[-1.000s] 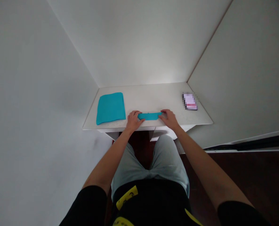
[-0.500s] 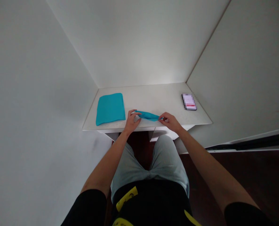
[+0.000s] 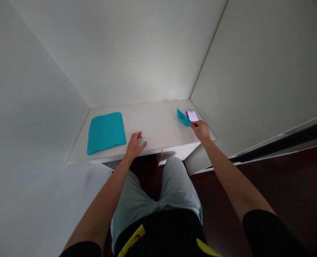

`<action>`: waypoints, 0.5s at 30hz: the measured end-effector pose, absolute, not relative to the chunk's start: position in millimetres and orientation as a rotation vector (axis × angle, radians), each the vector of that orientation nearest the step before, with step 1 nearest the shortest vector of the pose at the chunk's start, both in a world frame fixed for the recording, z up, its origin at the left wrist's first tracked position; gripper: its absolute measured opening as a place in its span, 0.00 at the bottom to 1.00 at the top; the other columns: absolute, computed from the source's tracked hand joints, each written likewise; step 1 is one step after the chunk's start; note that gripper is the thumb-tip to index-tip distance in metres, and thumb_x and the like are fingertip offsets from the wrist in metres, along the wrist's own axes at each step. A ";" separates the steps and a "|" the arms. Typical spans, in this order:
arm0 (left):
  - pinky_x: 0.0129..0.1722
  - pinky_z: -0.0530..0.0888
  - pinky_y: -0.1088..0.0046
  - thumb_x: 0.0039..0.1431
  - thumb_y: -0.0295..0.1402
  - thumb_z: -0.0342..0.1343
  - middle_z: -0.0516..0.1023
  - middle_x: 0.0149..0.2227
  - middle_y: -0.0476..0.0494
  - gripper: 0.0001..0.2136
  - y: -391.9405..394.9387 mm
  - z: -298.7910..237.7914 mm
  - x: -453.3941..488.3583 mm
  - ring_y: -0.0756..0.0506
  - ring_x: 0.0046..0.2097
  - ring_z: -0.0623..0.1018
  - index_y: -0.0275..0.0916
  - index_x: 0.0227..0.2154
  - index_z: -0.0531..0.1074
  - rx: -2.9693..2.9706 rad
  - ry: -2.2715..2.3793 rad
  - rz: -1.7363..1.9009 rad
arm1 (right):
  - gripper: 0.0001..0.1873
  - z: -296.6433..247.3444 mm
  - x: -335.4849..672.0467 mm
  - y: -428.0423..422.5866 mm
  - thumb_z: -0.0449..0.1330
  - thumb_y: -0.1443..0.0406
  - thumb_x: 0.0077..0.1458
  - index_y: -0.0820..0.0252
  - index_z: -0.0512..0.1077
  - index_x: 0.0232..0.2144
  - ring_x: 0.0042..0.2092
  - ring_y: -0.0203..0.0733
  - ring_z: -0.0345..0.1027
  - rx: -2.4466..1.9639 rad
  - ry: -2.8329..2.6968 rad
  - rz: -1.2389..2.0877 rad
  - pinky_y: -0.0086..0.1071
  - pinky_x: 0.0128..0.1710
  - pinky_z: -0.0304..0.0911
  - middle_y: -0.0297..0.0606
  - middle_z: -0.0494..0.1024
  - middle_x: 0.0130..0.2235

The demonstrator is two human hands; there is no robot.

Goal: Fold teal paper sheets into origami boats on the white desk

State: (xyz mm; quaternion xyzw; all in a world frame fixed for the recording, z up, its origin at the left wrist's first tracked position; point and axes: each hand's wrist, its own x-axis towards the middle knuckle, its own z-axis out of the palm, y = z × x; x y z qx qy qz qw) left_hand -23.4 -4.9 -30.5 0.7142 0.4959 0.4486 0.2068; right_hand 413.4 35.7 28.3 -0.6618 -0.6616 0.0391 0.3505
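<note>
At the right part of the white desk (image 3: 153,123), my right hand (image 3: 202,130) pinches one pointed end of a blue folded paper boat (image 3: 183,117). The boat is slightly raised, with its other tip pointing to the back left. My left hand (image 3: 134,145) is open over the front edge, thumb apart from the curved fingers, holding nothing. To its left lies a flat stack of blue paper sheets (image 3: 106,132), the same colour as the boat.
A phone (image 3: 193,116) with a lit screen lies just behind my right hand, partly covered by the hand. White walls close in the desk at the back and on both sides. A white drawer (image 3: 178,153) hangs under the desk above my right knee.
My right hand has carried the paper boat to the right, up beside the phone. My left hand has let go of it and stays near the front edge. The view has turned rightward.
</note>
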 end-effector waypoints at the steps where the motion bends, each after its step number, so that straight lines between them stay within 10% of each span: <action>1: 0.60 0.79 0.53 0.59 0.30 0.66 0.74 0.52 0.41 0.27 -4.6 -30.9 -23.9 0.41 0.53 0.81 0.42 0.60 0.68 1.991 1.380 1.248 | 0.22 27.6 416.2 38.9 0.57 0.51 0.68 0.60 0.84 0.38 0.38 0.52 0.77 -1.748 -1.707 0.094 0.49 0.49 0.75 0.50 0.83 0.40; 9: 0.60 0.79 0.55 0.59 0.29 0.65 0.76 0.52 0.40 0.25 -9.9 -18.9 -14.3 0.42 0.53 0.81 0.41 0.60 0.69 1.980 1.453 1.171 | 0.23 18.1 387.4 37.5 0.63 0.53 0.63 0.61 0.81 0.53 0.56 0.65 0.70 -1.762 -1.608 -0.260 0.59 0.60 0.66 0.58 0.76 0.53; 15: 0.62 0.76 0.56 0.64 0.30 0.63 0.79 0.55 0.39 0.21 -30.4 11.3 -39.6 0.39 0.59 0.79 0.43 0.59 0.72 2.134 1.599 1.082 | 0.18 -6.4 285.9 10.1 0.59 0.53 0.67 0.57 0.82 0.47 0.49 0.59 0.72 -1.510 -1.954 -0.001 0.53 0.54 0.69 0.51 0.77 0.48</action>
